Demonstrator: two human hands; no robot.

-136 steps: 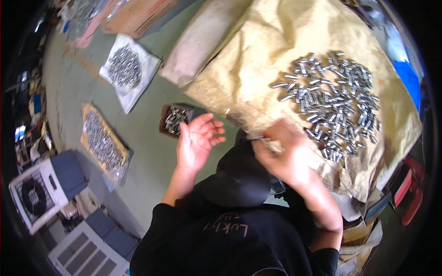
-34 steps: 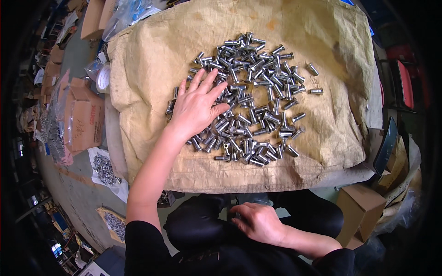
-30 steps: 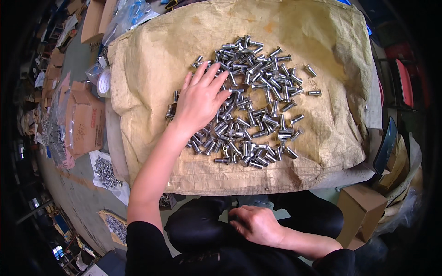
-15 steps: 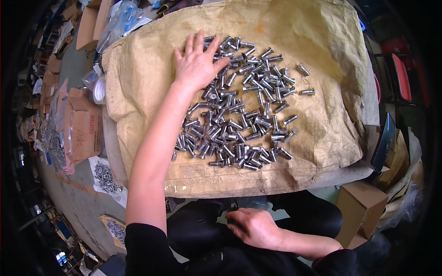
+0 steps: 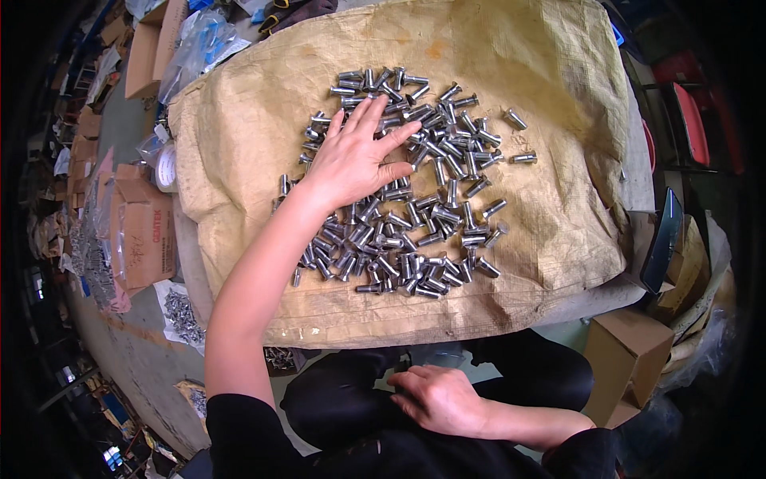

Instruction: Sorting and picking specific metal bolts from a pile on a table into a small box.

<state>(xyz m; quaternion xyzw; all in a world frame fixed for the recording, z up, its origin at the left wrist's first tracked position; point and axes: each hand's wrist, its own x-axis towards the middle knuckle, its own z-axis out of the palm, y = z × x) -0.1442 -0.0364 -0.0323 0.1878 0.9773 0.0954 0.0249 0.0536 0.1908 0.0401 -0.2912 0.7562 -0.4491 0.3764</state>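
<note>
Far left, cardboard boxes [image 5: 144,231] and clear bags of small metal parts [image 5: 185,315] sit on the floor, unchanged from half a second ago. Next we hit the tan sack cloth [image 5: 239,160] spread over the counter, with the pile of silver bolts [image 5: 407,215] lying in its middle.

The left hand [image 5: 355,160] is the thing that moved: a second ago it lay flat on the pile's lower left part, half a second ago it had reached up to the far top-left edge, and now it sits back a little toward the pile's upper middle, palm down, fingers spread wide, pressing on bolts and gripping nothing. The pile looks more strung out than a second ago (a long tail runs toward the near edge), so we judge the hand is raking and spreading the bolts, not picking one.

The right hand [image 5: 439,399] stays low on the dark trousers [image 5: 527,375], loosely curled; whether it holds anything, we cannot tell. Far right, a brown carton [image 5: 630,351], untouched.
</note>
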